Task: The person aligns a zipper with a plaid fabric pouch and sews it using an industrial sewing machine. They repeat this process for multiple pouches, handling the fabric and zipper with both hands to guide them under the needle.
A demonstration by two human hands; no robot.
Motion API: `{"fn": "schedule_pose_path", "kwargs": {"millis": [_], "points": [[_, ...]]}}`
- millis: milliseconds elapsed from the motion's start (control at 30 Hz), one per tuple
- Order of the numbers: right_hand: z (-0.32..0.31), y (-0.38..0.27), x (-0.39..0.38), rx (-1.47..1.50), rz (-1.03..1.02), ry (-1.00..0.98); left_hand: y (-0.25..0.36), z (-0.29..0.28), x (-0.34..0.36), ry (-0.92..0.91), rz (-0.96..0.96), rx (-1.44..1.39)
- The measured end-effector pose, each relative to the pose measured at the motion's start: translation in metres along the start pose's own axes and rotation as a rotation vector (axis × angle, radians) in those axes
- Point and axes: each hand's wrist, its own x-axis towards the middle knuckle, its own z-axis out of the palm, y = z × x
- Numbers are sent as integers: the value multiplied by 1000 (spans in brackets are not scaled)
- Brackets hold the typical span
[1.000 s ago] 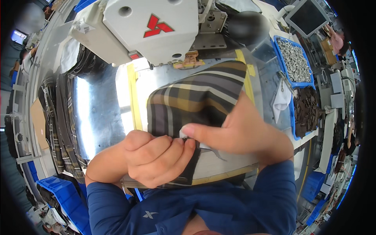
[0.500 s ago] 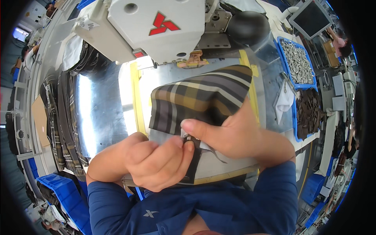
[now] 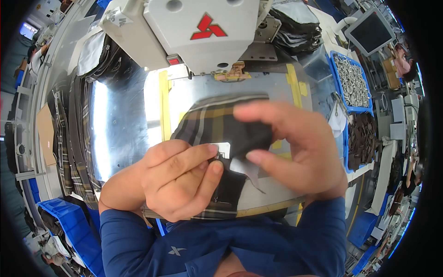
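A dark plaid cloth piece (image 3: 203,117) with brown, grey and white stripes lies bunched over the metal work plate. My left hand (image 3: 182,180) is closed, pinching dark cloth between thumb and forefinger beside a small white label (image 3: 224,148). Just to the right, my right hand (image 3: 300,147) has thumb and forefinger spread apart around a dark fold of the cloth. Blur and the fold hide its other fingertips. A thin loose strip hangs below the label. Beyond the cloth stands the white head of a sewing machine (image 3: 203,51).
Plaid strips (image 3: 69,138) lie at the left, below a stack of dark pieces (image 3: 104,55). At the right are a blue tray of metal hooks (image 3: 353,81) and brown pieces (image 3: 362,143). Yellow tape (image 3: 164,106) marks the plate. A blue bin (image 3: 76,235) stands at the lower left.
My right hand has opened and drawn back from the pinch at the cloth. The plaid cloth's raised right part has dropped, and the white label now shows beside my left fingertips.
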Motion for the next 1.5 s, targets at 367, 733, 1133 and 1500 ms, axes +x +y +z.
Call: {"fn": "schedule_pose_path", "kwargs": {"millis": [367,733,1133,1500], "points": [[12,0,6,-795,-637,208,8,-10,-2,-78,12,-134],[10,12,10,-664,-730,42,6,5,-5,28,60,-158],[7,12,11,-574,-693,5,2,4,3,61,13,-110],[8,16,10,-608,-848,77,-25,-45,23,-197,-555,-534]]}}
